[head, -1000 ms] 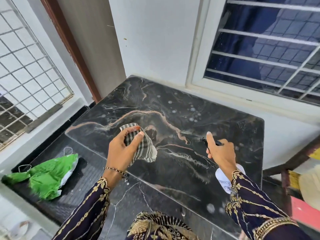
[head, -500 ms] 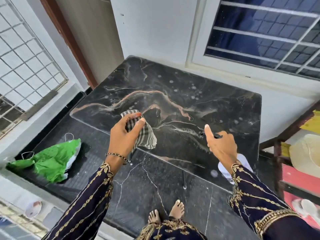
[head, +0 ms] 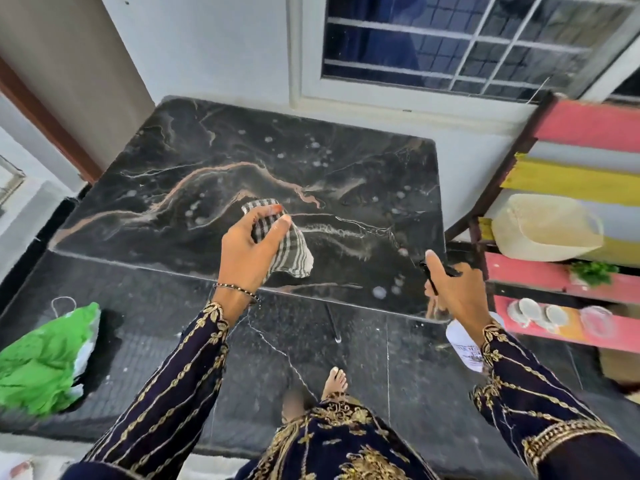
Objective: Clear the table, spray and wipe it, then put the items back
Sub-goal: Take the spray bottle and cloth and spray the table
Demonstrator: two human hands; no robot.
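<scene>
The dark floor stood open before the table's near edge, a green bag off to the left. The left hand was closed around a checked cloth held over the table near its front edge. The right hand gripped a white spray bottle at the near right corner. Pale droplets dotted the black marble top toward the far edge, which met a white wall under a barred window. A painted shelf stood just beside the right edge.

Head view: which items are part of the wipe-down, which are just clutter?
In the job:
- marble table
- checked cloth, in left hand
- spray bottle, in right hand

Lying about:
- green bag
- straw hat
- painted shelf
</scene>
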